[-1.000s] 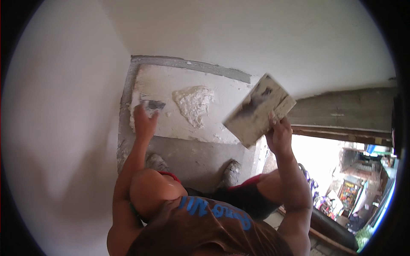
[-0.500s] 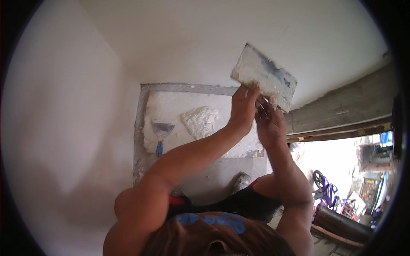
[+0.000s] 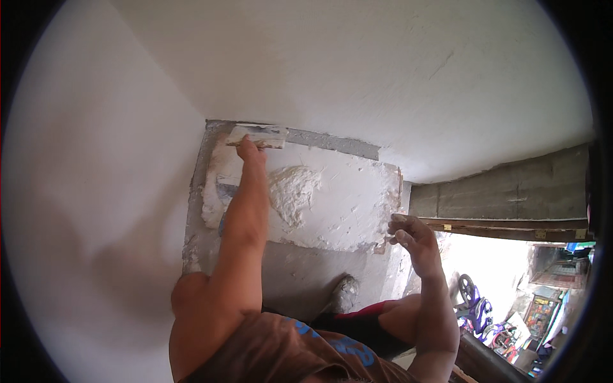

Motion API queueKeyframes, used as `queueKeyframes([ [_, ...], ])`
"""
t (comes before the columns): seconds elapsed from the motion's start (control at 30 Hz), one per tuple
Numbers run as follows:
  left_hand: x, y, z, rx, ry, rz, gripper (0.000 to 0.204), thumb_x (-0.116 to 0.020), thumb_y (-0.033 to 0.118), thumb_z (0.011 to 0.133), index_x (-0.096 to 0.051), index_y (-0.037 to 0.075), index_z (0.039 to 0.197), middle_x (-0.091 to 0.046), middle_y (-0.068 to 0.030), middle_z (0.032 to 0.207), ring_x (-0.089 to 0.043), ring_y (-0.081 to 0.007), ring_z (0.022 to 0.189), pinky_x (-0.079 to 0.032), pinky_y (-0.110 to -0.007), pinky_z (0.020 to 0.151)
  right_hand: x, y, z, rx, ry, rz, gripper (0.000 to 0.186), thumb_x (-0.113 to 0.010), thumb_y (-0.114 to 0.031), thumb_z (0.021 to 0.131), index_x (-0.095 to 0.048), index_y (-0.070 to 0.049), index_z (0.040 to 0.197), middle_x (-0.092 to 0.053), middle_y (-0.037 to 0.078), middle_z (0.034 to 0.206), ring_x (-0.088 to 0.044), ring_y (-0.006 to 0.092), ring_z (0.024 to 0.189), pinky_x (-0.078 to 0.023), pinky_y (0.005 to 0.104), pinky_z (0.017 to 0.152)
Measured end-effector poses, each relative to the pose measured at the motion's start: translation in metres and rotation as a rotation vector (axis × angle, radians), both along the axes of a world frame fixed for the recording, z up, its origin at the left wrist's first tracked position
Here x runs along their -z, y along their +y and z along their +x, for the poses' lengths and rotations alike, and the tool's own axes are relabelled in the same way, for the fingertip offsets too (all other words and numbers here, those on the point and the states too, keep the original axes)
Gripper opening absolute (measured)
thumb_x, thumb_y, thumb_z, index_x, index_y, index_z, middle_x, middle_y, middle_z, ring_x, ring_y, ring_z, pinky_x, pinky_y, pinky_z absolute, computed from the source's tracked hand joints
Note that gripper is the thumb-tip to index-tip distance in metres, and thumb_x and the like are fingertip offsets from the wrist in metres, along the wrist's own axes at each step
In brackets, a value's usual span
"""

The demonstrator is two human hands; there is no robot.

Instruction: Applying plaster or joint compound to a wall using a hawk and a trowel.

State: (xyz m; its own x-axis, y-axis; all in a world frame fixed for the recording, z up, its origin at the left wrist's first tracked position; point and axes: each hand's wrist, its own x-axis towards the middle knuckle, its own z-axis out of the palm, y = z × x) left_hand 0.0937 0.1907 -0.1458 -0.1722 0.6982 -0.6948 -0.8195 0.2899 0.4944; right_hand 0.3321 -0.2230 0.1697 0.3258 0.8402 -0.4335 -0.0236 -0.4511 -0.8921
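Observation:
My left hand [image 3: 251,148], at the far left of a white-coated board [image 3: 351,191], is closed on a plastering trowel [image 3: 271,135]. The trowel's flat, smeared rectangular blade is low over the board's far edge; whether it touches cannot be told. A lumpy mound of white plaster [image 3: 294,191] sits on the board, right of my left forearm. Partly hidden behind that forearm lies a putty knife [image 3: 225,191] with a dark blade and a blue handle. My right hand [image 3: 416,242] is raised near the board's right end, fingers bent but apart, with nothing in them.
White walls meet in a corner [image 3: 204,119] at the far left. A grey concrete ledge [image 3: 504,185] with wooden strips runs along the right. Beyond a bright opening there, a purple motorbike [image 3: 476,313] stands outside. My shoe [image 3: 345,295] is on the grey floor before the board.
My left hand has carried the trowel from up by the far wall down and left to the board's far left. My right hand has come away from the trowel, lower and slightly right.

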Motion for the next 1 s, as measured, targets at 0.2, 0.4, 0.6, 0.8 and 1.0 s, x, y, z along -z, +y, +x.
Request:
queueKeyframes([
  [0.2,-0.003,0.012,0.025,0.098,-0.075,-0.023,0.052,-0.062,0.007,0.085,-0.046,0.006,0.135,-0.056,-0.0132,0.126,-0.059,-0.0330,0.110,-0.052,-0.053,0.089,0.016,-0.012,0.025,0.038,0.011,-0.044,0.044,-0.064,-0.019,0.095,-0.053,0.006,0.130,-0.065,0.016,0.117,-0.062,0.0199,0.107,-0.051,0.0324,0.092],
  [0.4,-0.061,0.023,0.037,0.015,0.047,0.160,0.055,-0.061,0.000,0.079,-0.048,0.004,0.133,-0.055,-0.0127,0.127,-0.059,-0.0329,0.109,-0.052,-0.054,0.092,0.024,-0.016,0.024,-0.084,0.020,-0.136,0.045,-0.065,-0.019,0.094,-0.054,0.004,0.131,-0.066,0.017,0.117,-0.061,0.0195,0.108,-0.050,0.0319,0.094],
  [0.6,-0.167,-0.026,0.112,-0.068,0.713,0.513,0.029,-0.055,0.002,0.076,-0.057,-0.008,0.103,-0.066,-0.0186,0.093,-0.064,-0.0293,0.082,-0.051,-0.042,0.077,0.023,-0.022,0.017,-0.170,-0.050,-0.150,0.044,-0.065,-0.017,0.093,-0.054,0.001,0.132,-0.066,0.019,0.117,-0.062,0.0228,0.111,-0.049,0.0344,0.096],
  [0.8,-0.165,-0.115,0.138,0.131,0.830,0.717,0.050,-0.059,0.003,0.081,-0.052,-0.009,0.129,-0.064,-0.0246,0.120,-0.064,-0.0333,0.110,-0.049,-0.039,0.095,0.022,-0.018,0.018,-0.214,-0.060,-0.160,0.041,-0.066,-0.014,0.092,-0.057,-0.001,0.130,-0.066,0.016,0.117,-0.063,0.0233,0.112,-0.050,0.0344,0.095],
  [1.0,-0.171,-0.022,0.005,-0.332,1.145,0.596,0.052,-0.052,0.002,0.082,-0.048,-0.009,0.133,-0.063,-0.0249,0.120,-0.064,-0.0337,0.110,-0.049,-0.040,0.096,-0.001,-0.015,0.003,-0.305,-0.194,-0.109,0.041,-0.067,-0.014,0.091,-0.059,-0.002,0.129,-0.065,0.015,0.118,-0.063,0.0237,0.111,-0.051,0.0349,0.094],
])
